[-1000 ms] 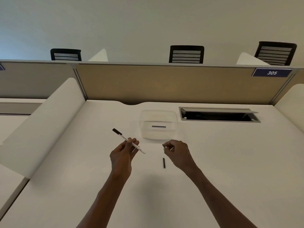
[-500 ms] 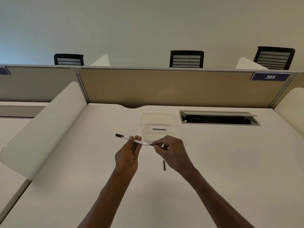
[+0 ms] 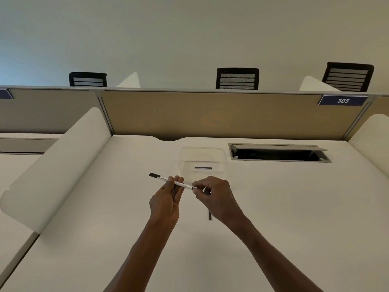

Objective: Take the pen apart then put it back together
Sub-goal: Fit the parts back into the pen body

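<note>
A slim white pen barrel (image 3: 163, 179) with a black end at its far left is held above the desk. My left hand (image 3: 166, 199) grips its middle with fingertips and thumb. My right hand (image 3: 214, 197) pinches the barrel's right end, its fingers closed over a small pen part that is mostly hidden. A small black pen piece (image 3: 209, 216) lies on the desk (image 3: 294, 207) just below my right hand, partly covered by it.
A clear plastic container (image 3: 202, 160) stands just beyond the hands. An open cable hatch (image 3: 277, 153) sits at the back right. White side dividers (image 3: 54, 163) flank the desk and a tan partition (image 3: 221, 114) closes its far edge.
My right hand moved left from above the desk to the barrel's right end and closed on it. My left hand turned the barrel flatter, and the dark part seen between the fingers is now covered.
</note>
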